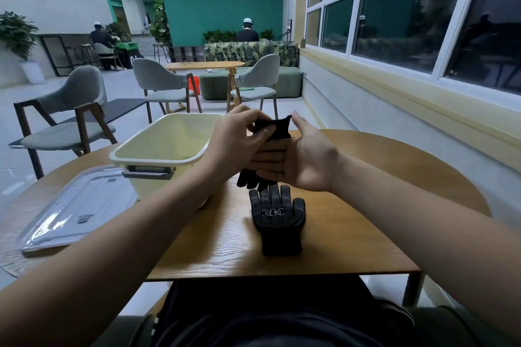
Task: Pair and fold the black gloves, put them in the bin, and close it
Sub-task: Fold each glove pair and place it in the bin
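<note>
One black glove with white dots [277, 222] lies flat on the wooden table [380, 177], fingers pointing away from me. A second black glove [277, 127] is held above it in the air. My left hand [239, 135] pinches its cuff end between thumb and fingers. My right hand [301, 160] lies flat against the glove with its fingers straight, and the glove's fingertips hang out below that palm. The cream bin [166, 146] stands open just left of my hands.
The bin's clear lid [81, 205] lies flat on the table at the left, in front of the bin. Grey chairs [76, 110] and another table stand beyond the table's far edge. A wall with windows runs along the right.
</note>
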Demonstrator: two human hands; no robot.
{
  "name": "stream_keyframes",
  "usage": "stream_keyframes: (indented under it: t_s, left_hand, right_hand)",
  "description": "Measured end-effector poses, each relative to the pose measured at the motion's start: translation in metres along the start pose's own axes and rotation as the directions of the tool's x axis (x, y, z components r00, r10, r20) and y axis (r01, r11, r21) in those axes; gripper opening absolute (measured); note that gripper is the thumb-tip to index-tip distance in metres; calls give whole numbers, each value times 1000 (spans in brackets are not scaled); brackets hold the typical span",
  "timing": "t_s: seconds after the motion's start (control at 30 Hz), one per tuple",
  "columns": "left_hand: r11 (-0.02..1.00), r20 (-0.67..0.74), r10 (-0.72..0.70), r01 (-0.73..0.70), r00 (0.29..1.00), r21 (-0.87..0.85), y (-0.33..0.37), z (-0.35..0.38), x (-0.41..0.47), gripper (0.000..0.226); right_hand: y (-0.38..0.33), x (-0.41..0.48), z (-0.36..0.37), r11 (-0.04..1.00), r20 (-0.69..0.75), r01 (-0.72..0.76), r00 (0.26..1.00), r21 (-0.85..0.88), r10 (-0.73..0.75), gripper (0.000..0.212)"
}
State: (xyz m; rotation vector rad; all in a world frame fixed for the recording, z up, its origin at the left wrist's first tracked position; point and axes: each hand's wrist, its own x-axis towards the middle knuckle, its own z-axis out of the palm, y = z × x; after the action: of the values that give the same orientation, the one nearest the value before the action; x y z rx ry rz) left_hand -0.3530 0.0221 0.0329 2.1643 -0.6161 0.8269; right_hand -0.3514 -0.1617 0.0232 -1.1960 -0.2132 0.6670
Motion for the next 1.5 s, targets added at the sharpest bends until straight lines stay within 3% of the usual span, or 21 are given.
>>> stream_keyframes:
  t_s: [0.23, 0.37, 0.43, 0.5, 0.67, 0.83, 1.0, 1.13, 1.4, 1.5]
  left_hand:
    - [950, 27, 261, -262, 965, 167, 11, -1, -19, 13]
    - [925, 120, 307, -325, 944, 196, 10, 1, -43, 16]
    - [914, 183, 326, -359, 928, 191, 6, 4, -56, 14]
    - [903, 234, 334, -381, 913, 197, 3, 7, -68, 12]
    - [913, 317, 298, -366, 900, 179, -5, 22, -98, 10]
    - [931, 377, 247, -327, 893, 164, -11, 32, -118, 12]
    - [931, 417, 213, -313, 884, 187, -16, 36, -132, 14]
    - [933, 437, 217, -317, 873, 170, -20, 37, -140, 20]
    - [949, 418, 215, -290, 883, 124, -18, 36, -149, 25]
    - [950, 416, 214, -288, 884, 124, -16, 36, -151, 27]
  right_hand:
    - [15, 14, -11, 987, 50, -6, 999, 159, -2, 111]
    - [19, 15, -19, 949, 87, 1, 996, 316, -30, 105]
    - [22, 16, -25, 896, 160, -6, 984, 444, -73, 98]
    - [26, 18, -32, 854, 234, -28, 966, 520, -111, 104]
    - [44, 29, -62, 903, 195, -47, 980, 426, -41, 118]
    - [63, 38, -76, 936, 106, -4, 994, 352, -36, 106]
    - [75, 40, -76, 970, 178, -30, 984, 239, -13, 108]
    - [77, 40, -77, 983, 151, -36, 988, 182, 9, 105]
    - [75, 46, -75, 993, 44, -50, 998, 108, 45, 107]
    - [75, 45, -74, 993, 16, -57, 998, 100, 55, 96]
